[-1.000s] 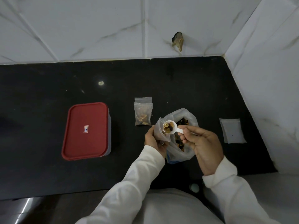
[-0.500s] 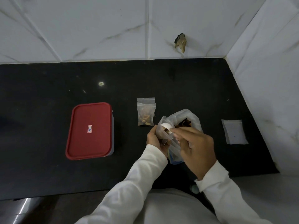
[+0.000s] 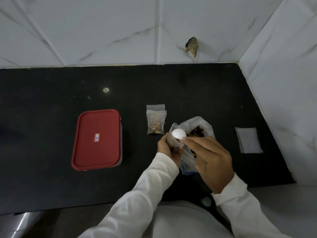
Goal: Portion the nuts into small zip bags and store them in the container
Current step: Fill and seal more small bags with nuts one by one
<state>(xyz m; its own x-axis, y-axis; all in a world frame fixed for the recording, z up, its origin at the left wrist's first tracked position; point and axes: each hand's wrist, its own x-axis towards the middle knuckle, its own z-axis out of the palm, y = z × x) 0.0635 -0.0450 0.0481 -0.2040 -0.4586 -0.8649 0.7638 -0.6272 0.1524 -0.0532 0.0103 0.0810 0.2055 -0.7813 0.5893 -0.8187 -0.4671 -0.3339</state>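
I am logging the left hand [image 3: 165, 147] gripping the small zip bag [image 3: 174, 144], fingers curled round it, against the open nut bag [image 3: 204, 122]. The right hand [image 3: 211, 158] is pinching the white scoop [image 3: 178, 134], now turning bowl-down at the bag's mouth; a second ago it was upright, loaded. The red-lidded container [image 3: 97, 139] is sitting closed, well left.

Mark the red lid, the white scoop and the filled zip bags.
red lid [image 3: 96, 155]: head view, flat top below its label.
white scoop [image 3: 178, 134]: head view, rounded underside of bowl.
filled zip bags [image 3: 155, 116]: head view, clear front above nuts.
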